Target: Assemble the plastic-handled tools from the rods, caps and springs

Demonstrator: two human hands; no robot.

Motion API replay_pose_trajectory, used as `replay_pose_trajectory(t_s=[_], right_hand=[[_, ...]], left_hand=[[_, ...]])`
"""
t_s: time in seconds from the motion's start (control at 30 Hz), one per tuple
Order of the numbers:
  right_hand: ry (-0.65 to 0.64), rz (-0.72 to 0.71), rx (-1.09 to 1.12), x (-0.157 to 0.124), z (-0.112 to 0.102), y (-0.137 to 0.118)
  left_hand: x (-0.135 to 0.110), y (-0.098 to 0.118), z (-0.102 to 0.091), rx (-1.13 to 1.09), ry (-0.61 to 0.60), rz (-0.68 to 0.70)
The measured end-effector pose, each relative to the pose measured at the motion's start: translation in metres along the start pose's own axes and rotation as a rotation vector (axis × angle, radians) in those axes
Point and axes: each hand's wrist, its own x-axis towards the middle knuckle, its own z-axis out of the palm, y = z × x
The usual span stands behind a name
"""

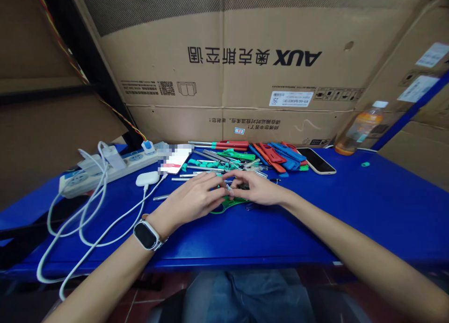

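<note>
My left hand (196, 194) and my right hand (261, 187) meet over the middle of the blue table (280, 239), fingertips pinched close together. Between them shows a small whitish piece (229, 188), too small and too covered to name. A dark bit lies by my right fingers. Directly under the hands is a green plastic handle shell (219, 211), mostly hidden. Just beyond them spreads a pile of metal tubes (206, 168), teal plastic pieces (207, 163) and another green shell (238, 154). Red long-necked lighters (231, 145) lie behind.
Red, blue and orange handle shells (286, 155) are heaped back right, beside a phone (317, 161) and an orange drink bottle (361, 129). A power strip (108, 171) and looped white cables (82, 220) occupy the left. A large cardboard box (228, 89) stands behind.
</note>
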Motion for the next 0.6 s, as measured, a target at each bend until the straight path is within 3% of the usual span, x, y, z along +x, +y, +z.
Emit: replay_pose_trajectory(t_s=[0.2, 0.33, 0.43, 0.6], right_hand=[[0.004, 0.009, -0.042, -0.002, 0.0, -0.004], [0.077, -0.049, -0.338, -0.007, 0.001, -0.009], [0.102, -0.079, -0.559, -0.01, 0.003, -0.012], [0.121, -0.134, -0.524, -0.011, 0.005, -0.006]], left_hand=[[-0.001, -0.003, 0.004, -0.081, -0.043, -0.035], [-0.001, -0.001, 0.007, -0.305, -0.062, -0.126], [-0.002, 0.003, 0.01, -0.35, -0.092, -0.177], [-0.003, 0.002, 0.012, -0.387, -0.062, -0.231]])
